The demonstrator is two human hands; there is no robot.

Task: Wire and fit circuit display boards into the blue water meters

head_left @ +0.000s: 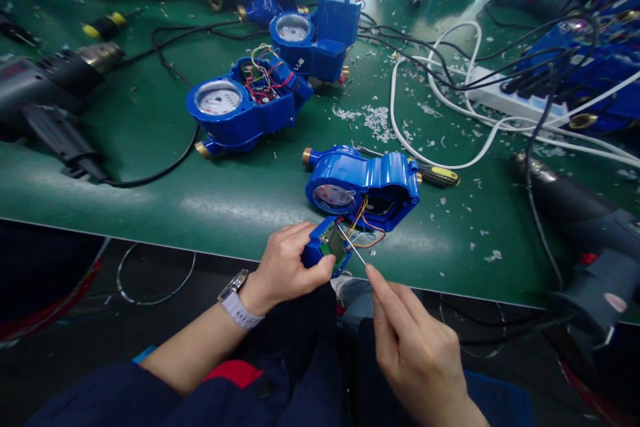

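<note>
My left hand [293, 260] is closed around a blue meter cover [311, 250] with a green circuit board [334, 245] and grey display in it, thumb on the board's edge. Between the fingers of my right hand [417, 340] is a screwdriver [356, 252] with a thin metal shaft; its handle is hidden in the palm. The shaft's tip touches or hovers at the board's upper edge. Thin coloured wires [367, 223] run from the board to the blue water meter [363, 177] lying just beyond, its compartment facing me.
Behind stand an opened water meter [250, 103] with bundled wires and another meter [315, 37]. Heat guns lie at left [50, 93] and right [580, 207]. A white power strip [515, 97], looping cables, plastic scraps [375, 120] and a yellow-black screwdriver [440, 175] lie about. Other people's hands show at the back.
</note>
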